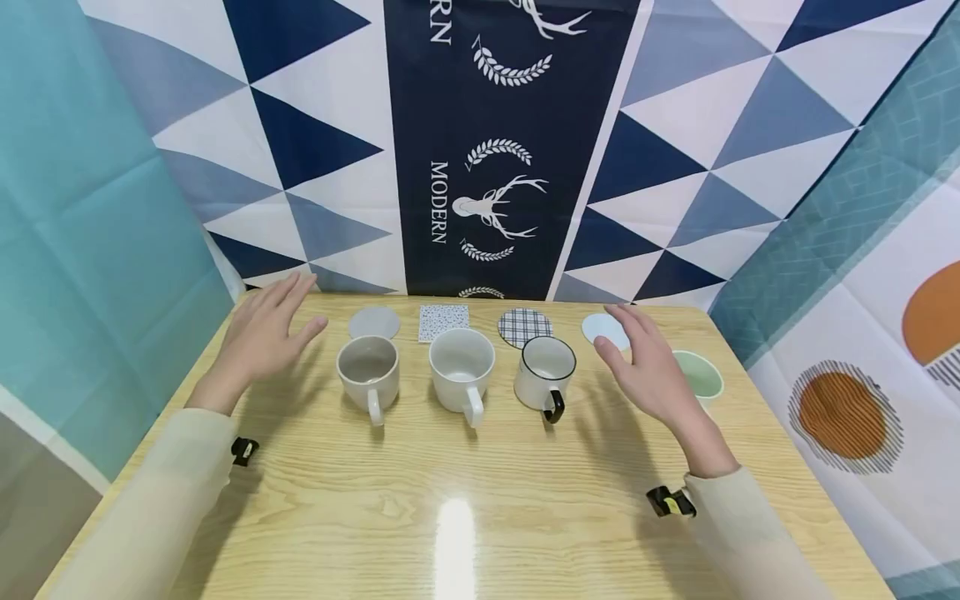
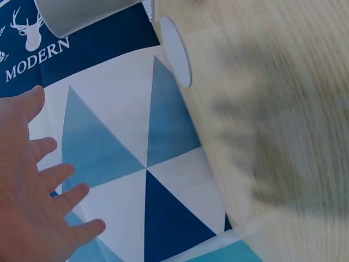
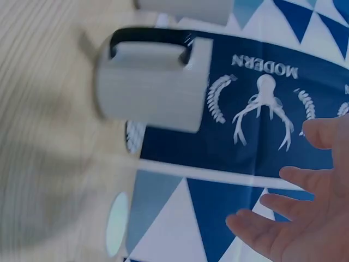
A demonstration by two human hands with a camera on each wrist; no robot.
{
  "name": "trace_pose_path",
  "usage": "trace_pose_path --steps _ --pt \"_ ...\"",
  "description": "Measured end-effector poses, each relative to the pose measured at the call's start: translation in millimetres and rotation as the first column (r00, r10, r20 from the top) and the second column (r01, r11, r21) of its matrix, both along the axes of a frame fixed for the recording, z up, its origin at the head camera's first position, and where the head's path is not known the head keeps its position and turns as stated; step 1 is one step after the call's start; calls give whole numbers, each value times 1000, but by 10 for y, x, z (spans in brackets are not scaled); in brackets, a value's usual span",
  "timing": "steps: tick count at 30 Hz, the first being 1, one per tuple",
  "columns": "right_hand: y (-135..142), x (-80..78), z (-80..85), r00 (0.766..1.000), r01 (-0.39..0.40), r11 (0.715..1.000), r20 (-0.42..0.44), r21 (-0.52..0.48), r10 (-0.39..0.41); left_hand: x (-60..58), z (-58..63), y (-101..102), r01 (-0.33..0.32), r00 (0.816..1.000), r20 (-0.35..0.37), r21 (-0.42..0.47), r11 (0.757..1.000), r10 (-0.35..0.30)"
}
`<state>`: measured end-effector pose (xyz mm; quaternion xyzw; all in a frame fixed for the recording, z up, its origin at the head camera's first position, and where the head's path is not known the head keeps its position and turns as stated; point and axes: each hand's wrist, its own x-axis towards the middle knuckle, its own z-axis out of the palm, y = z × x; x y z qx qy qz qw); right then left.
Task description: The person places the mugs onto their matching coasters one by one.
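My left hand (image 1: 258, 333) hovers over the table's left side with fingers extended and nothing held. Nearest to it are a greyish-white mug (image 1: 369, 379) and a round grey coaster (image 1: 374, 322). In the middle stands a white mug (image 1: 459, 375), and right of it a white mug with a black rim and handle (image 1: 542, 379). My right hand (image 1: 648, 367) is held above the right side, fingers spread and holding nothing. It partly hides a pale green cup (image 1: 699, 375) and overlaps a round pale blue coaster (image 1: 606, 331). All three mug handles point toward me.
Behind the mugs lie a square speckled coaster (image 1: 442, 320) and a round plaid coaster (image 1: 524, 327). The wooden table (image 1: 360, 517) ends at a patterned cloth backdrop (image 1: 480, 150). Hanging cloths also stand along the left and right edges.
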<state>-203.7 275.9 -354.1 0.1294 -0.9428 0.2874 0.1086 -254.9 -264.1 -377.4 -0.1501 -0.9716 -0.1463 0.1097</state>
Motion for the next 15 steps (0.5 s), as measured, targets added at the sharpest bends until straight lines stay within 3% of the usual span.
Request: trace_pose_path --steps 4,15 --pt "-94 18 59 999 -40 997 2 -73 40 -59 15 7 19 1000 11 26 999 -19" --pt "-378 -6 144 980 -121 963 125 -242 155 -229 -5 -60 69 996 48 158 985 -77"
